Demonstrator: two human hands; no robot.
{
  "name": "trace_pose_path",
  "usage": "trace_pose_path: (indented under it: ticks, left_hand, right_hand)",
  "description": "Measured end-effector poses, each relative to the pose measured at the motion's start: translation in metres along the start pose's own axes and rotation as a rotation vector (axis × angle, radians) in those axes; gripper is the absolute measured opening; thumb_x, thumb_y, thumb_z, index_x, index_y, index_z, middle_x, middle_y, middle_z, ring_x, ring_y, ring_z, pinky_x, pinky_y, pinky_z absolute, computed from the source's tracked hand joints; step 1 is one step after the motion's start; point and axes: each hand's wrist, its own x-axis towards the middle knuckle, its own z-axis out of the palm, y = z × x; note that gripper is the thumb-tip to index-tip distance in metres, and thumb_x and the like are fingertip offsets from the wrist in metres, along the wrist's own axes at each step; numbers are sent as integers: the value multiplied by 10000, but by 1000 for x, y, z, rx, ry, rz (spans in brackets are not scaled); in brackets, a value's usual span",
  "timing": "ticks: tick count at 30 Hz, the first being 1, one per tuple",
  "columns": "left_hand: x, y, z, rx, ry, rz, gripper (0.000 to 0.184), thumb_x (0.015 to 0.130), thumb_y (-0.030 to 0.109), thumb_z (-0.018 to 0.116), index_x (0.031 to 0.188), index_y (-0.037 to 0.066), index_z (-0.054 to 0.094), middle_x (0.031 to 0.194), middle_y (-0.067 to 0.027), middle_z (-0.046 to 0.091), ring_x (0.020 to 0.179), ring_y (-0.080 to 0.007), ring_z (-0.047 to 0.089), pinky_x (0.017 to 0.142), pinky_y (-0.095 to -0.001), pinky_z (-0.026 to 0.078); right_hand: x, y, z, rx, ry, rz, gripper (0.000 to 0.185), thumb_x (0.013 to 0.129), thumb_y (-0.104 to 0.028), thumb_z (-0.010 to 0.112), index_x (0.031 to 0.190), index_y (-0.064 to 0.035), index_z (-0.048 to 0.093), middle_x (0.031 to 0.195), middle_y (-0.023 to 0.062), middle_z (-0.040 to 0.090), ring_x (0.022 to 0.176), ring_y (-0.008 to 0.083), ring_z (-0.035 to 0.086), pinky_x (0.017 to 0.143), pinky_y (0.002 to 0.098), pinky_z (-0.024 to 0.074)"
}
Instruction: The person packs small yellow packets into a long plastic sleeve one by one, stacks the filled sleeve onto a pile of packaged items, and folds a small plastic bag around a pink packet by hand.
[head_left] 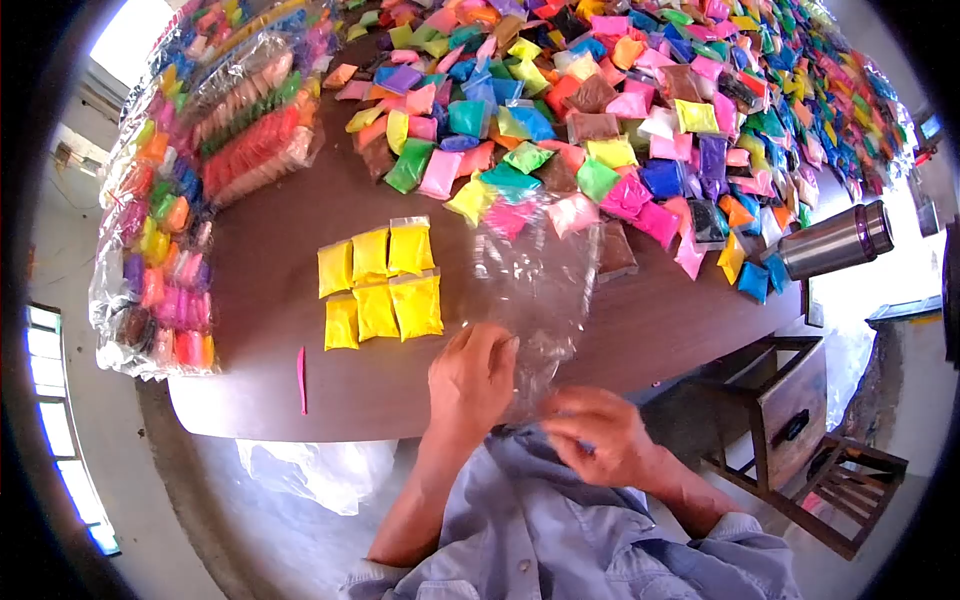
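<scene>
A clear plastic bag [535, 285] lies stretched across the table, its near end drawn up to the table's edge between my hands. My left hand [472, 378] is closed, with curled fingers pinching the bag's left side near that end. Beside the bag's right corner is my right hand [597, 432]; motion smears its fingers, and whether they grip the film I cannot tell. Left of the bag, several yellow packets [376, 308] lie flat in two rows of three. A thin pink stick-like tool [302, 381] rests farther left near the edge.
A large heap of small multicoloured packets [610, 155] covers the table's far side. Clear bags packed with coloured packets [160, 260] line the left. A steel bottle [838, 240] lies at the right. Wooden furniture [795, 425] stands beyond the right edge of the brown table [255, 260].
</scene>
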Motion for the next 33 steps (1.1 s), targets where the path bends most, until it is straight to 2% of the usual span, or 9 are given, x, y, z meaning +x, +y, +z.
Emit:
trace_pose_path:
  ticks: [3, 5, 8, 13, 16, 19, 20, 24, 33]
  left_hand:
    - [-2, 14, -6, -12, 11, 20, 89, 934, 12, 717, 988, 11, 645, 902, -171, 696, 753, -351, 690, 662, -407, 551]
    - [-4, 18, -7, -15, 26, 66, 91, 940, 2, 705, 1003, 9, 640, 907, -168, 697, 762, -351, 693, 665, -407, 554]
    - [-2, 24, -8, -47, 30, 125, 94, 946, -13, 689, 1020, 7, 635, 916, -165, 696, 775, -360, 696, 671, -403, 561]
    - [-7, 28, 4, -132, 17, 205, 70, 974, 9, 688, 1028, 4, 643, 915, -137, 707, 776, -295, 714, 661, -379, 569]
    - [-12, 43, 5, -597, -161, -295, 211, 1027, 128, 707, 1150, -28, 637, 1008, -89, 727, 871, -123, 700, 737, -301, 579]
    - [-12, 44, 12, -1188, -245, -658, 327, 1011, 103, 721, 1264, -64, 599, 1057, -78, 713, 944, -131, 692, 849, -282, 582]
    - [-13, 40, 15, -1154, -295, -696, 478, 965, 72, 768, 1356, -83, 543, 1122, -125, 715, 1018, -158, 698, 931, -298, 578]
    - [-16, 41, 21, -1000, -368, -563, 624, 880, 43, 848, 1390, -86, 512, 1202, -169, 720, 1086, -181, 708, 942, -320, 585]
    - [-27, 53, 25, -889, -320, -497, 516, 865, 28, 820, 1321, -59, 595, 1122, -93, 738, 995, -132, 702, 881, -279, 587]
  right_hand:
    - [3, 12, -9, 31, 206, 144, 204, 910, 31, 693, 1098, -33, 738, 1153, 130, 725, 1015, 293, 722, 915, 367, 578]
    - [3, 29, -8, 391, 401, 545, 270, 951, -57, 735, 1207, 4, 675, 1108, 108, 717, 978, 179, 707, 859, 313, 572]
    - [24, 35, -12, 659, 500, 572, 385, 999, -82, 702, 1344, 30, 574, 1115, 80, 701, 987, 101, 659, 858, 268, 541]
    - [42, 38, -6, 788, 464, 641, 390, 1051, -122, 660, 1401, 16, 557, 1129, 71, 708, 1000, 113, 667, 873, 271, 543]
    - [45, 35, 6, 961, 555, 653, 309, 1108, -225, 590, 1336, -26, 646, 1138, 98, 742, 1029, 180, 712, 947, 341, 573]
    - [49, 38, 17, 996, 691, 580, 314, 1112, -241, 581, 1341, -36, 643, 1158, 102, 737, 1040, 195, 716, 945, 360, 588]
    - [49, 38, 18, 993, 694, 581, 314, 1112, -241, 581, 1341, -36, 643, 1158, 102, 737, 1040, 195, 716, 945, 360, 588]
    - [48, 36, 20, 1078, 661, 650, 312, 1116, -257, 570, 1338, -51, 644, 1173, 105, 732, 1059, 213, 719, 912, 377, 613]
    - [54, 39, 14, 1116, 712, 633, 335, 1113, -281, 572, 1368, -71, 630, 1194, 117, 725, 1059, 231, 720, 890, 381, 616]
